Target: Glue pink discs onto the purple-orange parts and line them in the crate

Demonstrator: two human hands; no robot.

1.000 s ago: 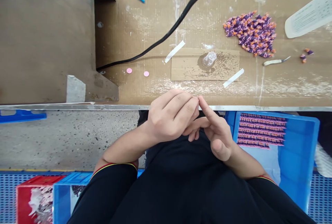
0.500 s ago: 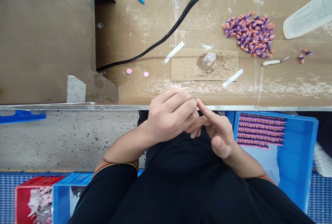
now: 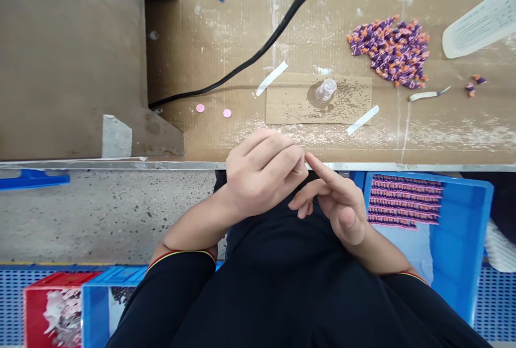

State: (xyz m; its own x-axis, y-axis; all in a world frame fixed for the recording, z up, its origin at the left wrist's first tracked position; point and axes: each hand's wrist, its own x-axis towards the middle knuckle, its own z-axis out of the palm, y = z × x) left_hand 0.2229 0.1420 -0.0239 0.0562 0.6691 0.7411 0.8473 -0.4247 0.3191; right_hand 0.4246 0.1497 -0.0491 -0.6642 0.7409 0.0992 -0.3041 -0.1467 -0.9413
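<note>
My left hand [image 3: 266, 173] is closed in front of the table's front edge, its fingers curled; whatever it may hold is hidden. Close on its right, my right hand [image 3: 336, 197] has its fingers spread and the thumb apart, with nothing seen in it. The right index fingertip is at the left hand's fingertips. Beyond the hands, a small clear cup [image 3: 325, 91] stands on a wet cardboard piece [image 3: 286, 108]. A pile of small purple, pink and orange pieces [image 3: 391, 52] lies at the back right, with a thin pale tool [image 3: 422, 96] in front of it.
A black cable [image 3: 258, 55] crosses above the table. Two pink discs [image 3: 227, 113] lie left of the cardboard. A metal housing [image 3: 76, 57] stands at left, a white bottle [image 3: 479, 22] at far right. Below right is a blue tray [image 3: 461, 219] with rows of pieces.
My right hand's middle finger and thumb have moved slightly away from my left hand, opening a gap between them. My left hand has shifted a little to the left and up.
</note>
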